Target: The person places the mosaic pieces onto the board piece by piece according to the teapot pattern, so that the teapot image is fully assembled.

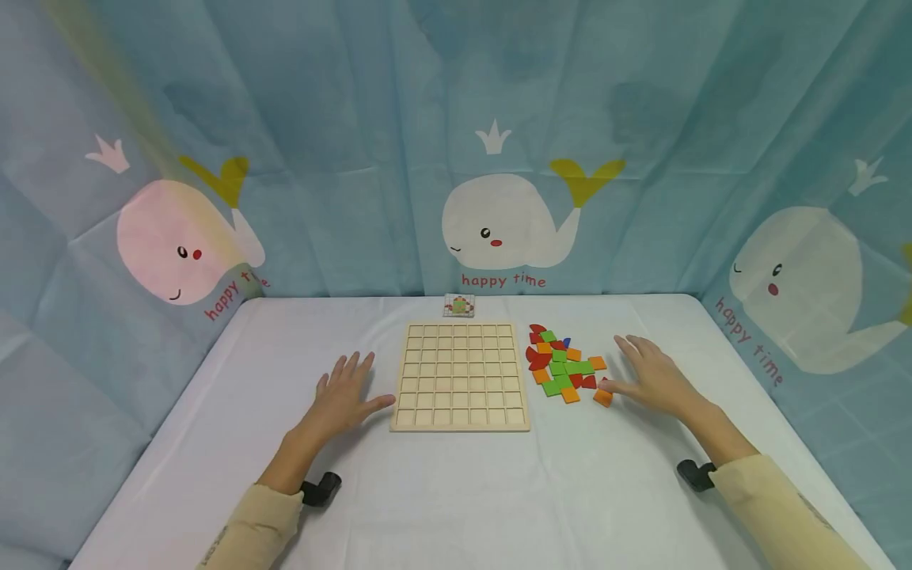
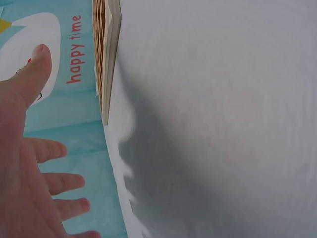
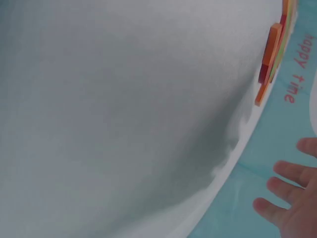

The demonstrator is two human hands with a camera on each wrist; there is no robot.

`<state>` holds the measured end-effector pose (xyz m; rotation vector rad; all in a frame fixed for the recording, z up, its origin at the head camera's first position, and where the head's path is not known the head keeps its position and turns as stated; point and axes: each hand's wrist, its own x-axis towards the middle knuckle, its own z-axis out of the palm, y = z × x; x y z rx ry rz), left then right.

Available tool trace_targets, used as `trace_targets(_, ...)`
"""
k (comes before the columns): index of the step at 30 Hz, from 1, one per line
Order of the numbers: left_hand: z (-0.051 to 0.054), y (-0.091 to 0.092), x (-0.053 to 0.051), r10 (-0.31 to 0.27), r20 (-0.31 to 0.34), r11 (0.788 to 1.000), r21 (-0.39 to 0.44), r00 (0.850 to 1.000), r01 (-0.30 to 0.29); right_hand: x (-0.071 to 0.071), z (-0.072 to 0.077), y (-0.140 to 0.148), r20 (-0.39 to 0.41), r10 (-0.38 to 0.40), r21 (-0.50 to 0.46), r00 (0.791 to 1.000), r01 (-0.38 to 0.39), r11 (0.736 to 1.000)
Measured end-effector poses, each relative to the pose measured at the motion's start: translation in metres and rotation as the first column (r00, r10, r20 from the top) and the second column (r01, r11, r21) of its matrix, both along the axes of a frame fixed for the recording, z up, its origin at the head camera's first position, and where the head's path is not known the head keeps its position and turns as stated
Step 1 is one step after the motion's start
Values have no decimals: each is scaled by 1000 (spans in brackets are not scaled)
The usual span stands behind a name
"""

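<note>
A square wooden grid board (image 1: 459, 378) lies flat on the table in the head view, its cells bare. My left hand (image 1: 343, 402) hovers just left of it with fingers spread, holding nothing; in the left wrist view the hand (image 2: 29, 163) is apart from the board's edge (image 2: 110, 54). Right of the board is a loose pile of flat red, green, orange and blue pieces (image 1: 566, 369). Beside that pile my right hand (image 1: 654, 378) has its fingers spread, and the thumb is close to an orange piece (image 1: 602, 398). Whether it touches is unclear. The right wrist view shows these fingers (image 3: 292, 191) straight.
A small picture card (image 1: 459, 305) lies behind the board, near the table's back edge. A white cloth covers the table (image 1: 456, 499). Blue curtains (image 1: 342, 237) with whale prints stand at the back and both sides. Each wrist wears a black camera (image 1: 322, 490).
</note>
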<state>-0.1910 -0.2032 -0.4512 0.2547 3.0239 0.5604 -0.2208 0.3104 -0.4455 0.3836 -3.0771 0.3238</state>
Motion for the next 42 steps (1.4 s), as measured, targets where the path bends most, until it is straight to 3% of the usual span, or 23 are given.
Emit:
trace_targets(11,-8,8,-2,-44,32,998,41,999,42,-17,3,-12,47,14,-96,999,-9,995)
trace_targets(17,-6,12,-1,-70,52,997,40,996,68,-30,0,-16,41,44,-109,998,-39,993)
trace_targets(28,-5,21,-1,-89,175,995,53,980,81,-53,1,-37,151,27,-145,988,-5,989)
trace_targets(42,-3,25,2,-127,202,989,101,971,108,-78,-4,-54,203,38,-153,978,-7,988)
